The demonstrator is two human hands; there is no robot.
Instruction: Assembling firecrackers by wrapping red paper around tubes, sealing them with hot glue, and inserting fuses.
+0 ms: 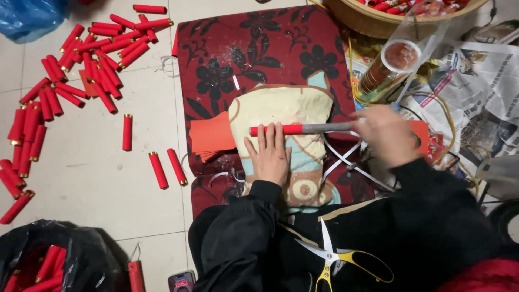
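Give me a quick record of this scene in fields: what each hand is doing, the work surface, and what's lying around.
Left hand: flat on a cream pad, fingertips against a red tube
Right hand: blurred, at the grey rod that enters the tube
Surface: red floral cloth
Floor: many loose red tubes
Lap: yellow-handled scissors
Right side: newspaper, glass jar

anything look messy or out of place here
Red paper tubes lie scattered loose across the tiled floor at the left, pointing every way. The yellow-handled scissors rest open on the person's dark lap.
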